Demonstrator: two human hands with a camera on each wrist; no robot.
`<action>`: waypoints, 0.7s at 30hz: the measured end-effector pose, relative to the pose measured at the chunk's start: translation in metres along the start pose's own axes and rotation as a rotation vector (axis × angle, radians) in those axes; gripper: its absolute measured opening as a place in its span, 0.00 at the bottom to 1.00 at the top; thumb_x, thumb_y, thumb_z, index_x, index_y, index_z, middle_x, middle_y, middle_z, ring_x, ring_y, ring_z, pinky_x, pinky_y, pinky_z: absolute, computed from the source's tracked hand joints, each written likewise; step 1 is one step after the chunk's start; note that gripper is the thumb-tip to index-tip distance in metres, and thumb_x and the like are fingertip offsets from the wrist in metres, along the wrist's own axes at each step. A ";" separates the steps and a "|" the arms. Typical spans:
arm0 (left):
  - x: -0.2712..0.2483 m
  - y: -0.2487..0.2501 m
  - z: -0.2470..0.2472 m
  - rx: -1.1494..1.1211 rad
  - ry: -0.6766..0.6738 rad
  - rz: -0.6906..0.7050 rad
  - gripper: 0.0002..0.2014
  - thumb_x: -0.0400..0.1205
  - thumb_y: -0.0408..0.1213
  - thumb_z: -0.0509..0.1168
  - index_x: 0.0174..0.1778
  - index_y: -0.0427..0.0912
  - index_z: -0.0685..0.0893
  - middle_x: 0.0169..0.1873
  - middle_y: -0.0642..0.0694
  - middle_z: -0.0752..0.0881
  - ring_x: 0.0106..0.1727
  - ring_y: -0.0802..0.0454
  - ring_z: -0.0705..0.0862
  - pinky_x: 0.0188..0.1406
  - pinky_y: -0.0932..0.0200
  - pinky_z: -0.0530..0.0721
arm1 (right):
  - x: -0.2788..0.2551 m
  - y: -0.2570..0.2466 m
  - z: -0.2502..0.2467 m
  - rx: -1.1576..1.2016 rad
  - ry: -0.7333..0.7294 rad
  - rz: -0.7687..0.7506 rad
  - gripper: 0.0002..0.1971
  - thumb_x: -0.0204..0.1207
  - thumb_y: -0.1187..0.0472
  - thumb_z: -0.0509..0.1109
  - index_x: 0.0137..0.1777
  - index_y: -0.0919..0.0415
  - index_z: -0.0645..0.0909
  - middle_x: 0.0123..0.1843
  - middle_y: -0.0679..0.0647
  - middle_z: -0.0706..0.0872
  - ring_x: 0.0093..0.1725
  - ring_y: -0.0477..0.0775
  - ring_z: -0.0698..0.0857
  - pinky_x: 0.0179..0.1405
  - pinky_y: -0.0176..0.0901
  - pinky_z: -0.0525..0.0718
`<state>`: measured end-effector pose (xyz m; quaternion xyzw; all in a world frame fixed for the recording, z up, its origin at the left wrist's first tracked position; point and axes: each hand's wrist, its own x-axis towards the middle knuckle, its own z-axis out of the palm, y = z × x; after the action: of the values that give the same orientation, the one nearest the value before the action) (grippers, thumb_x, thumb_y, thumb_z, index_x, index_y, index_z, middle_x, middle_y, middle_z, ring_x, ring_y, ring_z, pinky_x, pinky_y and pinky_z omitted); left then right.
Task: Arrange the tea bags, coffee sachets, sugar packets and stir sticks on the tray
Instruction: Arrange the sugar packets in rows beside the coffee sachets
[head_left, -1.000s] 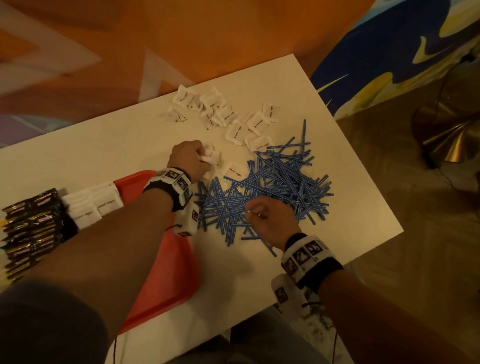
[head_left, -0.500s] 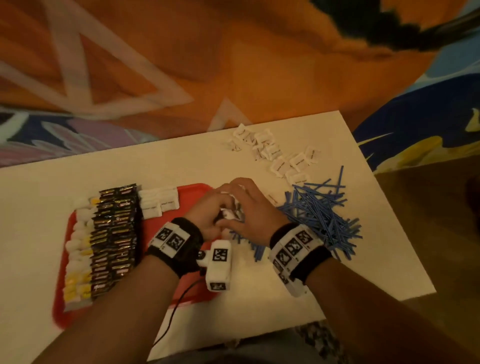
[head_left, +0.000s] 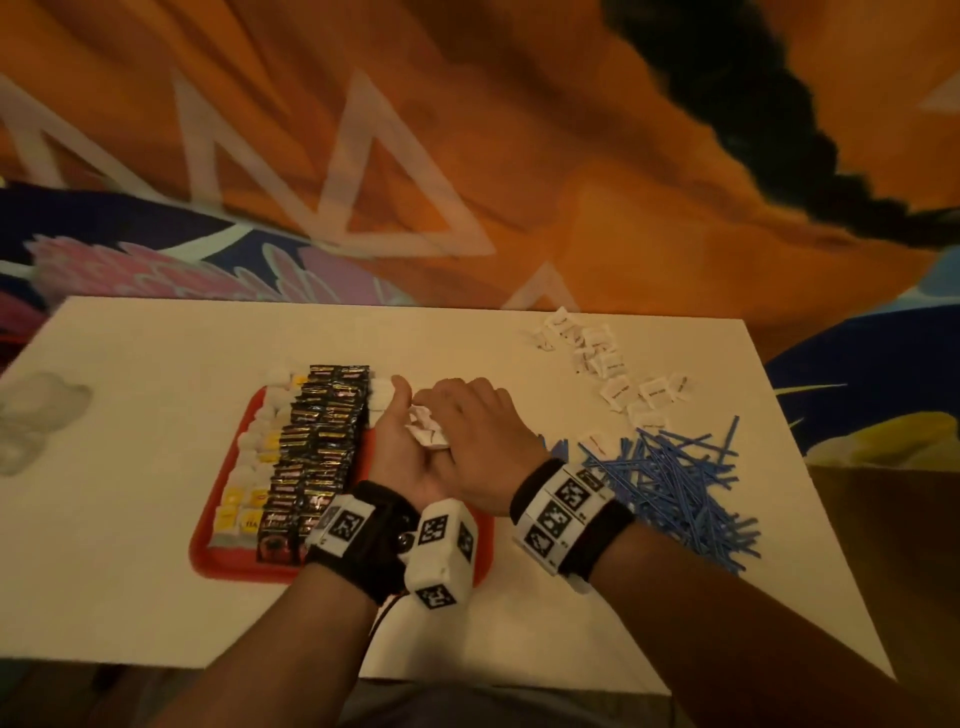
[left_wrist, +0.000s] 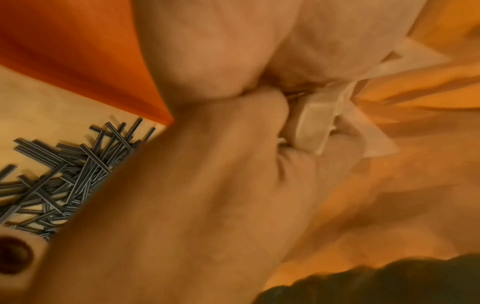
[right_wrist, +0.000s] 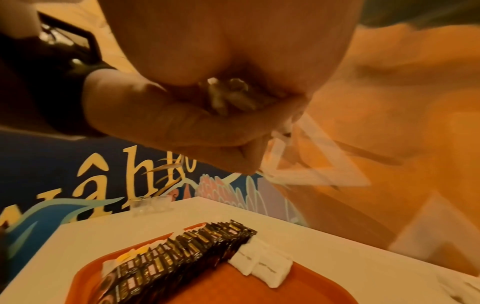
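Left hand (head_left: 402, 457) and right hand (head_left: 478, 441) cupped together around a bunch of white sugar packets (head_left: 427, 432), held above red tray (head_left: 228, 564) on desk (head_left: 130, 597). Coffee sachets (head_left: 317, 457) and tea bags (head_left: 249, 467) rowed on tray; blue stir sticks (head_left: 670, 483) heaped right.

Dim warm orange light; wrist views blurred, edges distorted.

Tray (head_left: 208, 551) – red plastic, smooth, slight sheen. Coffee sachets (head_left: 317, 457) – glossy black foil, shiny print. Sugar packets (head_left: 618, 387) – white matt paper, some crumpled. Stir sticks (head_left: 670, 483) – blue plastic, smooth. Table (head_left: 130, 597) – white, matt. Wristbands (head_left: 608, 535) – black cloth.
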<state>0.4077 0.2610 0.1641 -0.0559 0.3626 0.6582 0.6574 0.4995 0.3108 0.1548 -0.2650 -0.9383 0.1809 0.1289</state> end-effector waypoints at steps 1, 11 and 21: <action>-0.004 0.004 -0.002 0.026 0.019 0.007 0.38 0.84 0.68 0.51 0.47 0.35 0.90 0.47 0.35 0.91 0.48 0.40 0.92 0.53 0.47 0.88 | 0.000 -0.007 0.000 -0.002 -0.026 -0.006 0.28 0.72 0.53 0.61 0.74 0.56 0.70 0.68 0.55 0.78 0.60 0.60 0.72 0.58 0.58 0.71; -0.028 0.031 -0.023 -0.026 -0.009 0.042 0.32 0.84 0.65 0.55 0.50 0.36 0.87 0.43 0.36 0.91 0.41 0.41 0.93 0.31 0.49 0.91 | 0.017 -0.049 0.006 -0.242 -0.116 -0.085 0.26 0.77 0.46 0.50 0.72 0.53 0.71 0.79 0.53 0.71 0.76 0.61 0.65 0.66 0.61 0.67; -0.029 0.086 -0.053 -0.023 -0.136 -0.093 0.32 0.83 0.61 0.59 0.50 0.32 0.90 0.55 0.32 0.88 0.55 0.37 0.90 0.58 0.42 0.87 | 0.045 -0.080 0.024 0.105 0.344 -0.027 0.18 0.63 0.58 0.80 0.51 0.57 0.81 0.59 0.53 0.78 0.59 0.56 0.73 0.53 0.46 0.75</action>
<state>0.3117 0.2190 0.1756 -0.0354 0.3065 0.6333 0.7097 0.4177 0.2650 0.1722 -0.2725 -0.8951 0.1800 0.3035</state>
